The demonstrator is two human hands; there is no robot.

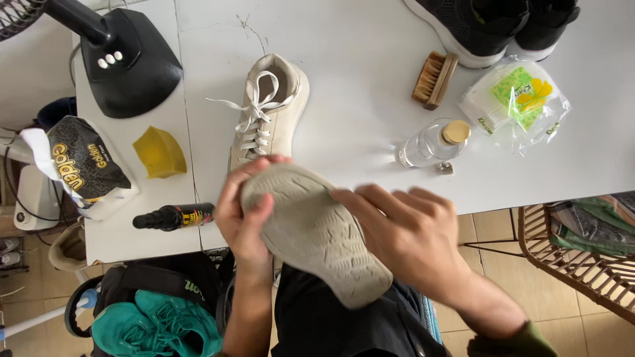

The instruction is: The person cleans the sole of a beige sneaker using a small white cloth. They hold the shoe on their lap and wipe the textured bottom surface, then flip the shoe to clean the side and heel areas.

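I hold a beige shoe (317,235) upside down over my lap, its worn grey sole facing up. My left hand (243,211) grips the toe end, fingers wrapped over the edge. Against the sole's right side, near the middle, rests my right hand (410,235); it is slightly blurred and I cannot tell whether it holds anything. The matching beige shoe (271,109) with white laces stands upright on the white table (357,59) just beyond my hands.
On the table lie a wooden brush (434,80), a clear bottle with a gold cap (433,143), a plastic packet (516,99), black shoes (489,26), a yellow sponge (159,152), a dark spray bottle (173,217), a printed bag (83,165) and a fan base (126,59). Teal shoes (155,324) sit below; a wicker basket (582,264) stands at right.
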